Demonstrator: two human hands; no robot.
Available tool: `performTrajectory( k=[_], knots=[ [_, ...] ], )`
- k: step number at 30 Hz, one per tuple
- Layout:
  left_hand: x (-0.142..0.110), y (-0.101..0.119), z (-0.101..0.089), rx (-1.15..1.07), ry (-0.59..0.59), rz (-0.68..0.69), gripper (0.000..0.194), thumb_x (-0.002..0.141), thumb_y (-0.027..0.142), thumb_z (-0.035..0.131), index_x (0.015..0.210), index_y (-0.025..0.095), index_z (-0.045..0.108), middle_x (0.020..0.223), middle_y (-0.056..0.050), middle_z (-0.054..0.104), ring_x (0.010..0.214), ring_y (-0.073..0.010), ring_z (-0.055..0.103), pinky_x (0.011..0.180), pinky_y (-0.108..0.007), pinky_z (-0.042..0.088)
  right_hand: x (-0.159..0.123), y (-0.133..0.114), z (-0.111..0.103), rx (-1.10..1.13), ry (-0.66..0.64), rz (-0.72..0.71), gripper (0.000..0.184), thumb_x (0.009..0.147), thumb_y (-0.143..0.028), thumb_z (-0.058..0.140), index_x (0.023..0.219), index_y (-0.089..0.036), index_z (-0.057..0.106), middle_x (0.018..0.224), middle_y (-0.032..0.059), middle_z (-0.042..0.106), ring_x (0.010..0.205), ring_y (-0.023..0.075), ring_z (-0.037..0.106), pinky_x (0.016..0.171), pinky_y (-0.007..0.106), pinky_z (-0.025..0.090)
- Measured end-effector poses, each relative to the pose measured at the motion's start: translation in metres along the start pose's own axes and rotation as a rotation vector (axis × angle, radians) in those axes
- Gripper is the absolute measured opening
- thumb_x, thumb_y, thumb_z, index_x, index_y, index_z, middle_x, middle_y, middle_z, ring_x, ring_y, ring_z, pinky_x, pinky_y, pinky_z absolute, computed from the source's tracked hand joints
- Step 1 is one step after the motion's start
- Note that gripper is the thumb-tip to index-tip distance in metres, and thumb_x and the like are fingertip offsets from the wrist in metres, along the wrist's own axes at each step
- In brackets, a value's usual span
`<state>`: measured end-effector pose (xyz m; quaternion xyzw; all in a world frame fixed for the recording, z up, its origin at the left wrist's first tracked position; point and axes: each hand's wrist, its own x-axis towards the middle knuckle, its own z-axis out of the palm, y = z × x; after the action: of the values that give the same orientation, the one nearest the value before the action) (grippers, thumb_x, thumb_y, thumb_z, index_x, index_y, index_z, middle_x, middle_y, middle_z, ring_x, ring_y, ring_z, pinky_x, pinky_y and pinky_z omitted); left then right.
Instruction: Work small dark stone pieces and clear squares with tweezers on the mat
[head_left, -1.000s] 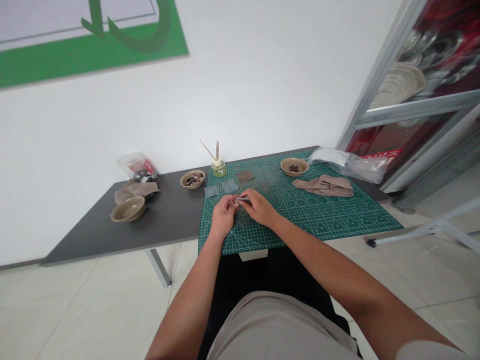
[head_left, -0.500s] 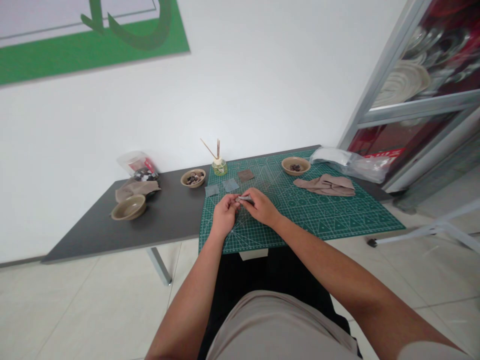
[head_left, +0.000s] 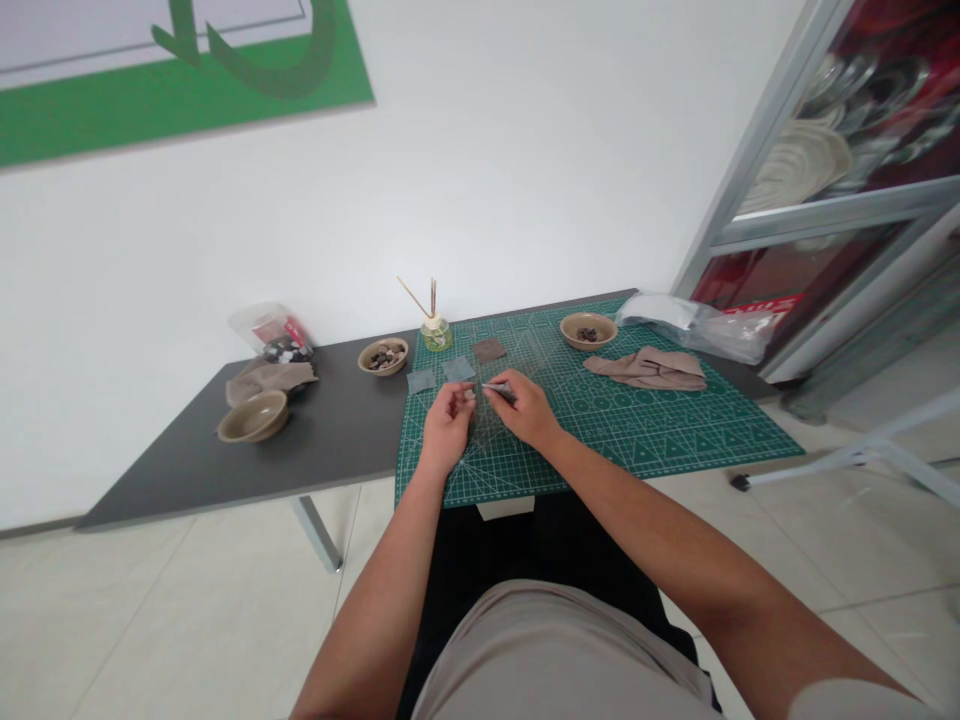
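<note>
Pinched in the fingertips of my left hand (head_left: 445,430) is a small pale pebble (head_left: 470,394), partly hidden by the fingers. A folded grey piece of sandpaper (head_left: 502,390) is held between the thumb and fingers of my right hand (head_left: 531,412). A narrow gap separates the two hands, over the green cutting mat (head_left: 637,430). Just beyond them, two grey sandpaper squares, a left one (head_left: 421,381) and a right one (head_left: 458,369), lie flat near a brown square (head_left: 489,349).
A bowl of mixed pebbles (head_left: 383,370) stands left of a reed diffuser (head_left: 436,333). Another bowl (head_left: 589,345) holds a few dark stones, near a crumpled brown cloth (head_left: 652,370) and a plastic bag (head_left: 705,328). At far left are a tan bowl (head_left: 253,432), a cloth and a clear bag (head_left: 270,328).
My hands have moved slightly apart. The sandpaper, earlier against the pebble, has come away to the right with my right hand; the pebble stays in my left.
</note>
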<state>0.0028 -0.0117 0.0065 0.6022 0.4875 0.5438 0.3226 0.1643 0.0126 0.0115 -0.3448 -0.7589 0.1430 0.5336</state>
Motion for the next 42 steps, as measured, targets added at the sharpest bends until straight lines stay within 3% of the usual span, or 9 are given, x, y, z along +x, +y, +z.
performTrajectory(
  k=[7,13,20,26,42],
  knots=[
    [0.001,0.003,-0.001,-0.062,0.000,-0.053,0.013,0.082,0.028,0.061,0.089,0.018,0.066,0.083,-0.001,0.068,0.072,-0.0133,0.063,0.074,-0.028,0.052,0.001,0.000,0.001,-0.008,-0.030,0.044,0.008,0.091,-0.029,0.055,0.093,-0.022,0.059,0.087,0.0042,0.066,0.081,0.0197,0.062,0.077,0.034,0.049],
    [0.002,0.000,-0.002,-0.153,0.065,-0.140,0.018,0.075,0.024,0.068,0.092,0.017,0.071,0.083,-0.003,0.072,0.073,-0.0150,0.067,0.078,-0.031,0.053,0.001,0.002,0.003,-0.026,-0.115,-0.024,0.007,0.092,-0.026,0.054,0.094,-0.021,0.058,0.087,0.0046,0.064,0.083,0.0199,0.061,0.077,0.033,0.048],
    [0.003,-0.006,-0.002,-0.285,0.080,-0.174,0.035,0.063,0.022,0.079,0.097,0.017,0.073,0.076,0.000,0.072,0.071,-0.0126,0.064,0.076,-0.027,0.050,0.001,0.004,0.005,0.006,-0.184,-0.058,0.006,0.093,-0.022,0.052,0.094,-0.021,0.057,0.090,0.0052,0.063,0.086,0.0195,0.060,0.079,0.034,0.048],
    [0.003,-0.003,-0.003,-0.237,0.061,-0.186,0.026,0.063,0.022,0.077,0.088,0.017,0.073,0.074,-0.001,0.071,0.069,-0.0139,0.063,0.072,-0.027,0.048,0.001,0.004,0.005,0.043,-0.213,-0.051,0.008,0.093,-0.024,0.053,0.099,-0.021,0.057,0.094,0.0063,0.063,0.089,0.0203,0.060,0.081,0.035,0.048],
    [0.004,-0.010,-0.004,-0.183,0.059,-0.159,0.024,0.066,0.023,0.075,0.088,0.017,0.071,0.067,0.002,0.064,0.061,-0.0109,0.054,0.065,-0.024,0.042,0.002,0.006,0.006,0.072,-0.255,-0.043,0.006,0.095,-0.024,0.050,0.098,-0.020,0.054,0.093,0.0061,0.060,0.089,0.0202,0.058,0.081,0.037,0.047]
  ],
)
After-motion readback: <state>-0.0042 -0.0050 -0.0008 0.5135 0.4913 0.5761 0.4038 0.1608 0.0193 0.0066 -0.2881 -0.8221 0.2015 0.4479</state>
